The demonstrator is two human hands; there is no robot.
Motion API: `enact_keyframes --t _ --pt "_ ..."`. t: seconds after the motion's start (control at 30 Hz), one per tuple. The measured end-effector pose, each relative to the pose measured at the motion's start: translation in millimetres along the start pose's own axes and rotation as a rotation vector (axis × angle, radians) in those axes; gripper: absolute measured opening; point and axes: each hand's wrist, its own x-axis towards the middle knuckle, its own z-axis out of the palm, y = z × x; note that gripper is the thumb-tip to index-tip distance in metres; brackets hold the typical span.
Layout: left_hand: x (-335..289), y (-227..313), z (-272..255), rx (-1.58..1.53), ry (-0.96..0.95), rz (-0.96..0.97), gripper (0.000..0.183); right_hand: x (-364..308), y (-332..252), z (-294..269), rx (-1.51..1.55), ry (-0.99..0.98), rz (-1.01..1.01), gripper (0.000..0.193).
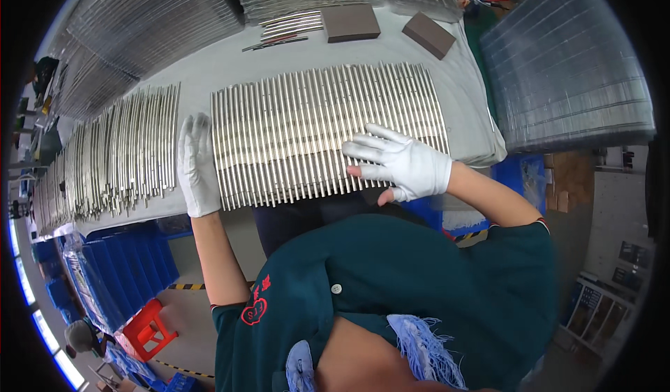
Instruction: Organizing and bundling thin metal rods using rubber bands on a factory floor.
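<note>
A wide row of shiny metal rods (286, 134) lies side by side on the cloth-covered table in front of me. At the row's left edge my left hand (199, 167), in a white glove, stands with its fingers stretched out along the outermost rod. My right hand (401, 161) is spread on top of the rods toward the right side, palm down. Its white glove leaves the thumb and one fingertip bare. Neither hand grips anything. Farther left lies a second group of similar rods (139, 144), with more uneven ends.
Two brown blocks (351, 23) (429, 36) lie at the back, beside a few loose rods (292, 25). Clear plastic trays (150, 25) are stacked at the back left, and a tall wrapped stack (565, 71) stands at right. Blue bins (132, 263) and a red stool (148, 330) are lower left.
</note>
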Motion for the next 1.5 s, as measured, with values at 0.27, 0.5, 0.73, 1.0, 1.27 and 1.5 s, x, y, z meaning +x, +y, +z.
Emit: enact_keyframes --t 0.27,0.5,0.73,1.0,1.27,1.5 --pt "-4.0 4.6 -5.3 0.027 -0.023 0.021 0.056 -64.0 17.7 -10.1 -0.075 0.349 0.466 0.069" --pt "-1.2 5.5 1.8 0.025 0.030 -0.003 0.061 -97.4 60.3 -25.8 -0.036 0.529 0.819 0.032" --pt "-1.0 5.1 6.2 0.094 0.039 0.005 0.062 -26.6 114.1 -12.4 -0.229 0.505 0.723 0.022" --pt "0.0 4.4 3.7 0.099 0.053 0.002 0.064 -21.8 116.7 -3.4 -0.285 0.625 0.703 0.021" --pt "-0.1 5.1 10.1 0.046 0.112 -0.027 0.058 -30.9 102.0 -6.0 -0.207 0.593 0.745 0.024" --pt "-4.4 12.4 12.7 0.065 0.148 -0.025 0.056 -90.1 52.6 -21.0 -0.200 0.653 0.700 0.033"
